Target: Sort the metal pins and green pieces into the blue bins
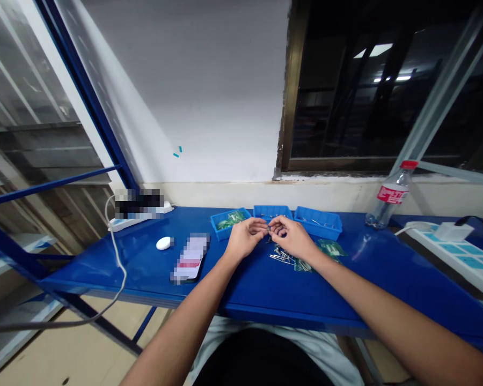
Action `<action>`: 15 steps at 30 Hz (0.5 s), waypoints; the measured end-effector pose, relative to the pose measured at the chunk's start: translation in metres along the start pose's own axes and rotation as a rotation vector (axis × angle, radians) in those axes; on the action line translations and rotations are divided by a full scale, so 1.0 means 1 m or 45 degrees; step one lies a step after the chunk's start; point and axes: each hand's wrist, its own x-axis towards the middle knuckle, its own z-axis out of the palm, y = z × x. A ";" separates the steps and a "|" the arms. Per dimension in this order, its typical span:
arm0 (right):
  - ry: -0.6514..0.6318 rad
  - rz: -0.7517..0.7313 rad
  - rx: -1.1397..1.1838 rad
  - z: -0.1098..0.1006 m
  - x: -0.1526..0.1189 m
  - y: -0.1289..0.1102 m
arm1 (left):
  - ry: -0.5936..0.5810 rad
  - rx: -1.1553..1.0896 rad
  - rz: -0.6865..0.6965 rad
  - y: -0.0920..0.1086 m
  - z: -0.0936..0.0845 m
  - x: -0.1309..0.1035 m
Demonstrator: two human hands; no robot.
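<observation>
My left hand [245, 236] and my right hand [290, 236] meet above the blue table, fingertips pinched close together around something too small to make out. Below them, a loose pile of thin metal pieces [282, 255] lies on the table, with green packets [331, 247] beside it on the right. Behind my hands stand three blue bins: the left bin [214, 221] holds green packets, the middle bin [271, 210] is partly hidden by my fingers, and the right bin [330, 231] holds a few thin metal pieces.
A phone [193, 257] and a white round object [163, 243] lie on the left of the blue table [265, 300]. Power strips sit at the far left [139, 215] and right [462, 257]. A red-capped plastic bottle [390, 195] stands at the back right. A cable hangs at left.
</observation>
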 end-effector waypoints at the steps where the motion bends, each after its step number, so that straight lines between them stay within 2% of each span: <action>1: -0.013 -0.014 0.001 -0.001 0.000 0.000 | 0.012 -0.027 -0.006 0.000 0.000 0.000; 5: -0.038 -0.062 -0.058 -0.003 0.000 -0.003 | 0.037 0.018 -0.040 0.002 0.000 -0.001; 11: 0.021 -0.054 -0.091 -0.003 0.000 -0.005 | -0.052 0.112 -0.125 0.014 -0.001 -0.005; 15: -0.026 -0.070 -0.137 -0.004 0.000 -0.005 | -0.109 0.117 -0.124 0.015 -0.001 -0.005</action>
